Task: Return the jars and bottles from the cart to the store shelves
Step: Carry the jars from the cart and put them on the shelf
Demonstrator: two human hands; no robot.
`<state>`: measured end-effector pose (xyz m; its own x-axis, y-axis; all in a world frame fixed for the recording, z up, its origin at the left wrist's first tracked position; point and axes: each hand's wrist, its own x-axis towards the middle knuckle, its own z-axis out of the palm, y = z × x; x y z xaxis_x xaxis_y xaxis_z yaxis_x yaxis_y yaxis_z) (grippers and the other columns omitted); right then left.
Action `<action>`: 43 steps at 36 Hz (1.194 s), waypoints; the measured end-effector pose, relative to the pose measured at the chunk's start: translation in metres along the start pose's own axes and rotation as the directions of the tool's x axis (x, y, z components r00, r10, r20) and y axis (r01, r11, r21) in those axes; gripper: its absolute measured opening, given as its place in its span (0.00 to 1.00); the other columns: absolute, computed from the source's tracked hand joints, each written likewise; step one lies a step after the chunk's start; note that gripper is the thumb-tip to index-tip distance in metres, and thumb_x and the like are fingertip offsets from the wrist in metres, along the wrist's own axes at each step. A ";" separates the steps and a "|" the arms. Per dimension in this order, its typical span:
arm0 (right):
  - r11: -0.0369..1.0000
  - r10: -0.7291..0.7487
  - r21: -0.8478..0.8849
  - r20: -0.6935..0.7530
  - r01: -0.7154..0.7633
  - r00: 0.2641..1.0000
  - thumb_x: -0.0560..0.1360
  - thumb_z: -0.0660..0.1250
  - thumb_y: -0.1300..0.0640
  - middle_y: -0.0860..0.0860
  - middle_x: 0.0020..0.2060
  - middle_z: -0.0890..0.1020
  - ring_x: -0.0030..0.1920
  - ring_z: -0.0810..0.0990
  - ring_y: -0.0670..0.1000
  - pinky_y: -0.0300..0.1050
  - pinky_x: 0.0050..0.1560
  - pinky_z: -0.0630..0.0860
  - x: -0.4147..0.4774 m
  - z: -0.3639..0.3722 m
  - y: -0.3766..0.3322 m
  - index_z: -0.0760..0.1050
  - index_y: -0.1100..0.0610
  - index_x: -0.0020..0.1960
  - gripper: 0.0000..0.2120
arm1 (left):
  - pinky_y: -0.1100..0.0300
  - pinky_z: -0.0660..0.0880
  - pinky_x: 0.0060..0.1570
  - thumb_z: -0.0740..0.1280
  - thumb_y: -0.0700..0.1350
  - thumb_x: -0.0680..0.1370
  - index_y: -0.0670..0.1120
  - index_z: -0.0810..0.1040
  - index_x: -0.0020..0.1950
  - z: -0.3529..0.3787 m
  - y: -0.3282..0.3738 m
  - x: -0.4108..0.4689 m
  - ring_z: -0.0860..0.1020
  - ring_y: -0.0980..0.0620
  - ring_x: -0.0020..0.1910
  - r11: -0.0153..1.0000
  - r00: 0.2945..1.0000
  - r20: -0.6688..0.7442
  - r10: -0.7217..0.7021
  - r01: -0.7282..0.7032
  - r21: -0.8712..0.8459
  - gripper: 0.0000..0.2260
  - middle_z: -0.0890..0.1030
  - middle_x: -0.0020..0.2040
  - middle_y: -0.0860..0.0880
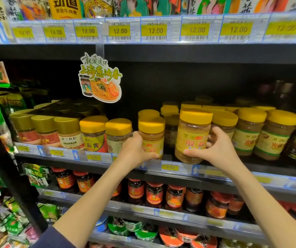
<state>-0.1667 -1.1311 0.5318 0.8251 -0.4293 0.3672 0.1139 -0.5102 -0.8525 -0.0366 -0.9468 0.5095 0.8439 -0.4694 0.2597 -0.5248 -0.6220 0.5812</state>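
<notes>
both hands work at the middle shelf [215,173]. left hand [134,151] has fingers clamped on the small jar [151,136] standing at the shelf's near edge. right hand [218,147] has fingers clamped on the large jar [192,135], held tilted over that edge, right of the small one. judged rigid, fairly heavy and smooth-sided; best gripped round the body below the lid. cart not in view; rear rows lost in shadow.
</notes>
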 end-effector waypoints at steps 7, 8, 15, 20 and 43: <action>1.000 -0.002 -0.001 -0.003 0.002 1.000 0.56 0.81 0.59 0.50 0.57 0.77 0.57 0.78 0.50 0.42 0.52 0.76 0.000 0.002 -0.002 0.68 0.56 0.62 0.38 | 0.52 0.76 0.54 0.77 0.54 0.64 0.44 0.70 0.61 0.005 -0.002 -0.002 0.77 0.46 0.57 1.000 0.996 -0.085 0.002 -0.003 -0.003 0.31 0.78 0.58 0.46; 1.000 -0.005 -0.005 -0.002 0.005 1.000 0.56 0.81 0.59 0.50 0.57 0.77 0.56 0.78 0.50 0.41 0.51 0.76 0.000 0.002 -0.001 0.68 0.56 0.62 0.38 | 0.52 0.76 0.54 0.77 0.54 0.64 0.44 0.70 0.60 0.005 -0.002 -0.002 0.77 0.46 0.57 1.000 0.995 -0.095 0.002 -0.002 -0.004 0.31 0.78 0.57 0.46; 1.000 -0.015 -0.017 -0.011 0.015 1.000 0.56 0.81 0.59 0.49 0.56 0.77 0.56 0.77 0.49 0.37 0.50 0.74 0.000 0.002 -0.001 0.68 0.56 0.62 0.38 | 0.54 0.76 0.52 0.78 0.56 0.63 0.44 0.71 0.60 0.007 -0.002 -0.005 0.78 0.46 0.57 1.000 0.990 -0.143 -0.002 0.002 -0.004 0.32 0.79 0.57 0.46; 1.000 -0.010 -0.017 -0.017 0.009 1.000 0.56 0.81 0.58 0.50 0.57 0.77 0.57 0.77 0.49 0.38 0.51 0.74 0.001 0.003 0.000 0.68 0.56 0.62 0.38 | 0.59 0.73 0.49 0.78 0.55 0.64 0.43 0.70 0.60 0.008 -0.001 -0.009 0.78 0.47 0.56 0.998 0.980 -0.193 0.036 -0.044 -0.040 0.31 0.79 0.57 0.46; 0.998 0.031 -0.059 -0.025 -0.033 0.999 0.55 0.81 0.55 0.53 0.61 0.77 0.59 0.77 0.52 0.46 0.54 0.77 0.007 0.010 -0.001 0.65 0.59 0.67 0.45 | 0.73 0.57 0.70 0.75 0.47 0.69 0.38 0.64 0.71 0.004 0.001 -0.026 0.63 0.54 0.71 0.859 0.754 -0.506 0.418 -0.509 -0.049 0.35 0.65 0.72 0.44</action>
<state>-0.1559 -1.1258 0.5318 0.8144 -0.4634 0.3493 0.0539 -0.5390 -0.8406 -0.0595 -0.9378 0.5003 0.4734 -0.2973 0.8292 -0.8753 -0.2644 0.4049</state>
